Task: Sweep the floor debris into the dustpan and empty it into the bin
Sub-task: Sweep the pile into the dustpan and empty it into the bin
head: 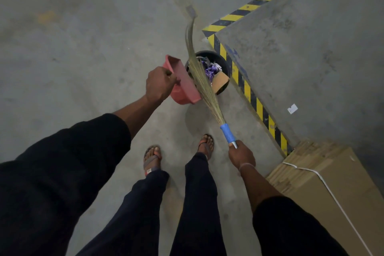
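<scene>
Dustpan (182,81), red, is tipped on edge at the near rim of the black bin (225,64), which already holds purple scraps and a cardboard piece. To empty it well, I judge the pan's lip should sit over the opening, with the broom (199,72) brushing remnants in. The left hand (159,85) grips the dustpan's handle; the right hand (241,155) is closed round the broom's handle.

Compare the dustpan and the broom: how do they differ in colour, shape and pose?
The dustpan is pink and broad; the broom is thin, straw-coloured, with a blue grip. The dustpan is tipped beside the bin; the broom's bristles cross over it. The left hand grips the dustpan, the right hand the broom. Both are off the floor.
</scene>
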